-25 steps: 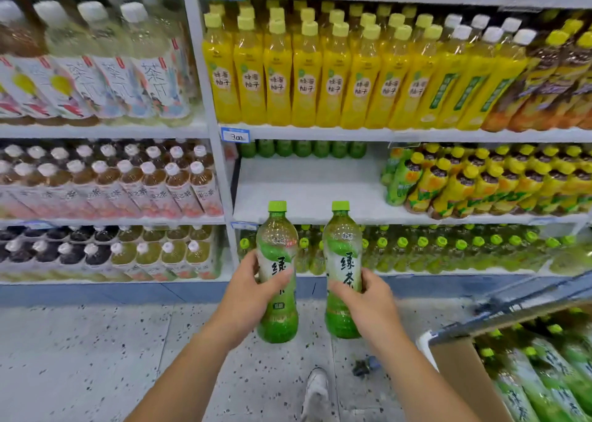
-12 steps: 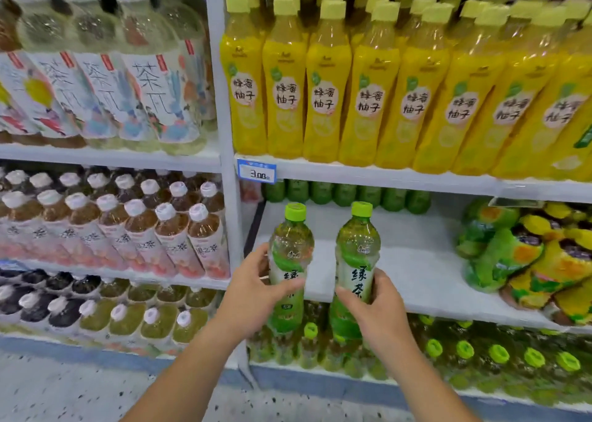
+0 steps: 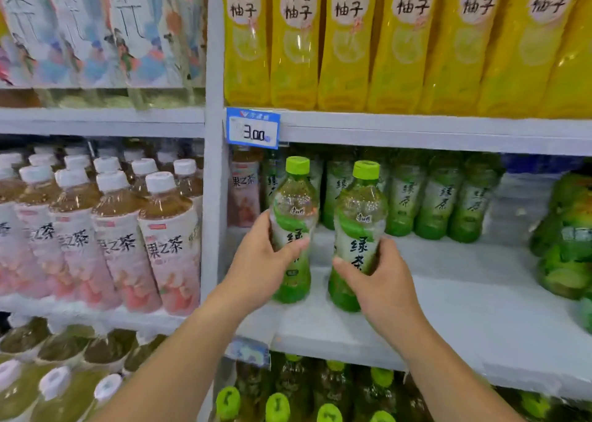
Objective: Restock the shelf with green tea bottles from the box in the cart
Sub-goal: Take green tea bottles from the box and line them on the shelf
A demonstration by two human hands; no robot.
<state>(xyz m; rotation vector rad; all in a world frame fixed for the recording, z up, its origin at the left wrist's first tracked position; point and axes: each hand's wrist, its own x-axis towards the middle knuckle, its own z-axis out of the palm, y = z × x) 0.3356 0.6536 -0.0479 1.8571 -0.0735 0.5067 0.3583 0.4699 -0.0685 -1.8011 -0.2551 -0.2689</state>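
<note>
My left hand (image 3: 260, 263) grips one green tea bottle (image 3: 293, 216) by its label, upright, with a light green cap. Beside it my right hand (image 3: 381, 277) grips a second green tea bottle (image 3: 358, 229), also upright. Both bottles are over the front part of the white middle shelf (image 3: 448, 300), their bases at or just above its surface. A row of the same green tea bottles (image 3: 435, 200) stands at the back of that shelf. The box and the cart are out of view.
Yellow drink bottles (image 3: 400, 37) fill the shelf above, with a blue price tag (image 3: 253, 128) on its edge. Pink-labelled tea bottles (image 3: 121, 236) stand to the left past the white upright (image 3: 213, 197). Tilted green-yellow bottles (image 3: 567, 239) crowd the shelf's right end. More green-capped bottles (image 3: 304, 402) sit below.
I have moved much closer to the shelves. Both hands carried their bottles forward and up from over the floor to the middle shelf; the cart and box dropped out of view.
</note>
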